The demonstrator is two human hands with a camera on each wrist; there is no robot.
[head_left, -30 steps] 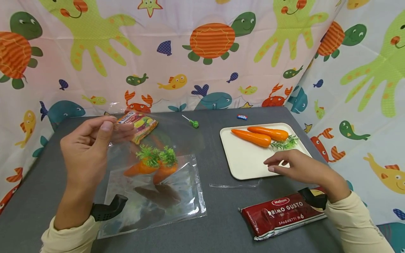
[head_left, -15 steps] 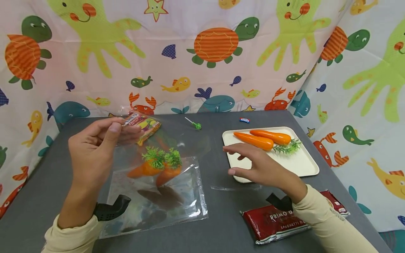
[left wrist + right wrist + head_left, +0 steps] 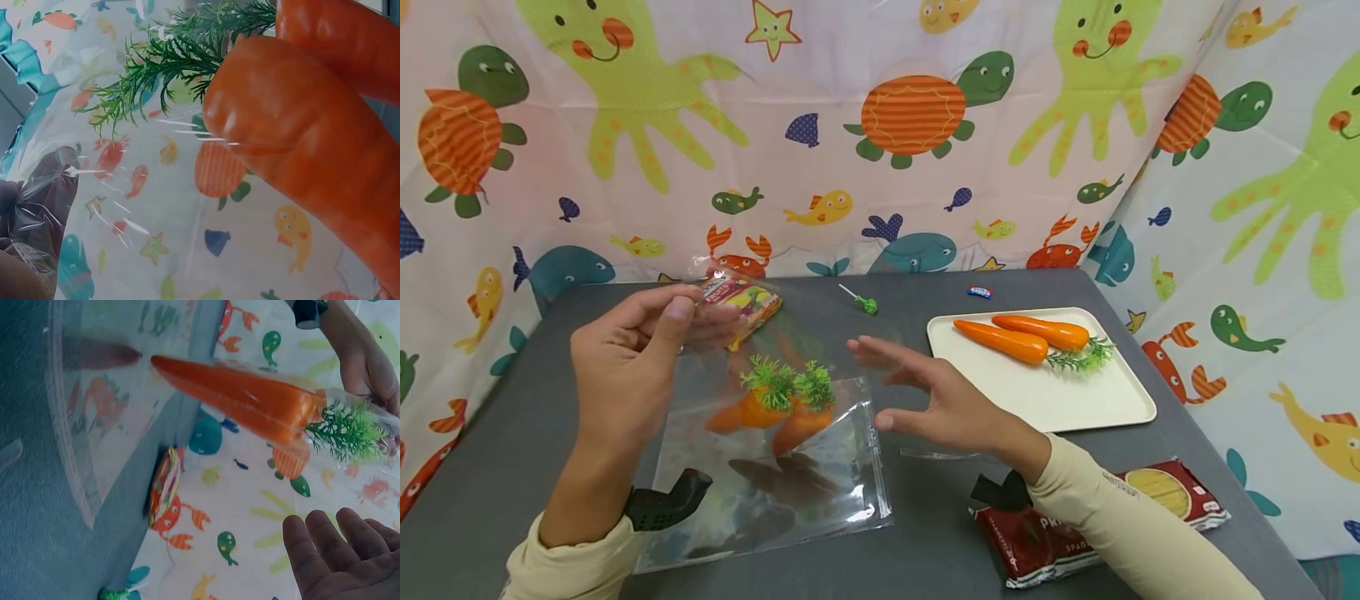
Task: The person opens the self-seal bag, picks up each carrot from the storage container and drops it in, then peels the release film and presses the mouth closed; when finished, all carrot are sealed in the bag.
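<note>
My left hand pinches the top of a clear plastic bag, raised over the table at the left. Inside the bag hang two orange carrots with feathery green tops, seen close up in the left wrist view. My right hand is beside the bag with its fingers extended and thumb apart, holding nothing. In the right wrist view its fingers stand apart from the bagged carrots. A clear zip bag lies flat on the table below them.
Two more carrots lie on a cream tray at the right. A red spaghetti pack lies under the right forearm. Towards the back are a fruit candy packet, a green lollipop and a small blue wrapped sweet.
My right hand has moved left from over the tray to beside the bag, its fingers spreading. My left hand keeps holding the bag in nearly the same place.
</note>
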